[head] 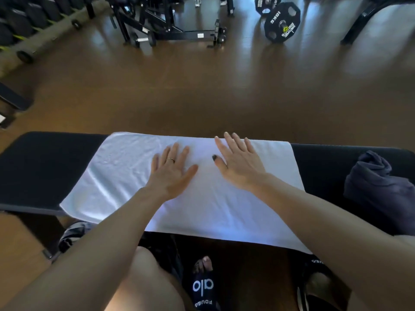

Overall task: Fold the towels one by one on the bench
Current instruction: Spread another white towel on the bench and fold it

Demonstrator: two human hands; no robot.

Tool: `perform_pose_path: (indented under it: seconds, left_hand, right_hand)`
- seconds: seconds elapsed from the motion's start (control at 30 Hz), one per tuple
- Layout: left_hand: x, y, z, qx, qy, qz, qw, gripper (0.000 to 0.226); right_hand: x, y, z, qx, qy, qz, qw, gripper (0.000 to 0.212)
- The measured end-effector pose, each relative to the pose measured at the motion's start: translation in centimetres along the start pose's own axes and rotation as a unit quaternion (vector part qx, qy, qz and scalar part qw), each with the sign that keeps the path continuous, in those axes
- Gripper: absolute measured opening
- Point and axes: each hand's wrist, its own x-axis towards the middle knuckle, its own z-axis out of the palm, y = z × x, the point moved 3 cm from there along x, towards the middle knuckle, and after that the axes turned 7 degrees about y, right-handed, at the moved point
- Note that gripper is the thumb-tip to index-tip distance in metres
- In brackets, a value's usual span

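Observation:
A white towel [116, 176] lies spread flat across the black bench [40, 167], its near edge hanging over the front. My left hand [171, 169] lies palm down on the towel's middle with straight, spread fingers. My right hand [238, 160] presses flat on the towel just to the right, its fingertips near the far edge. A crumpled dark grey towel [379, 185] sits on the bench at the right end.
Brown gym floor [202, 90] stretches beyond the bench. A dumbbell rack [27, 21] stands far left, a black machine frame [170, 23] and a 10 kg barbell plate [281, 22] at the back. Dark cloth [71, 234] lies under the bench by my feet.

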Motion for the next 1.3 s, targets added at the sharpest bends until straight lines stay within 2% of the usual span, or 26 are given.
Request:
perform_pose_path:
  seconds: [0.13,0.2,0.33,0.5,0.53,0.67,0.87,1.13,1.3]
  left_hand:
    - [-0.4,-5.6,-0.9,0.018,0.019,-0.087,0.996,0.064]
    - [-1.5,-9.2,-1.5,0.026,0.039,-0.134,0.990,0.062]
    - [-4.0,-13.8,-2.5,-0.013,0.113,-0.200,0.973,0.058]
    - [-6.2,-16.1,-4.0,-0.061,0.217,-0.191,0.955,0.053]
    - [-6.7,-16.7,-3.9,-0.064,0.212,-0.200,0.955,0.054]
    - [-8.0,-19.0,-2.4,-0.023,0.087,-0.212,0.973,0.059]
    - [-8.5,-20.6,-2.9,-0.067,0.081,-0.228,0.968,0.060]
    - [-8.0,-20.8,-3.2,0.015,0.053,-0.200,0.978,0.070]
    - [-3.3,-16.0,-4.9,0.045,0.079,-0.120,0.989,0.062]
  right_hand:
    - [-0.1,3.3,0.9,-0.015,-0.039,0.087,0.995,0.061]
    - [0.0,3.6,0.8,-0.025,-0.040,0.091,0.995,0.062]
    - [1.4,-2.6,0.6,0.008,-0.016,0.021,1.000,0.062]
    - [1.5,-10.7,2.6,0.026,-0.057,-0.078,0.995,0.061]
    - [1.5,-10.9,3.0,0.013,-0.061,-0.084,0.995,0.060]
    - [1.9,-10.6,3.5,-0.013,-0.056,-0.089,0.994,0.059]
    - [2.0,-10.2,3.5,-0.020,-0.056,-0.077,0.995,0.059]
    - [2.5,-9.9,3.2,-0.007,-0.073,-0.059,0.996,0.060]
    - [4.5,-9.1,2.6,-0.003,-0.081,-0.043,0.996,0.060]
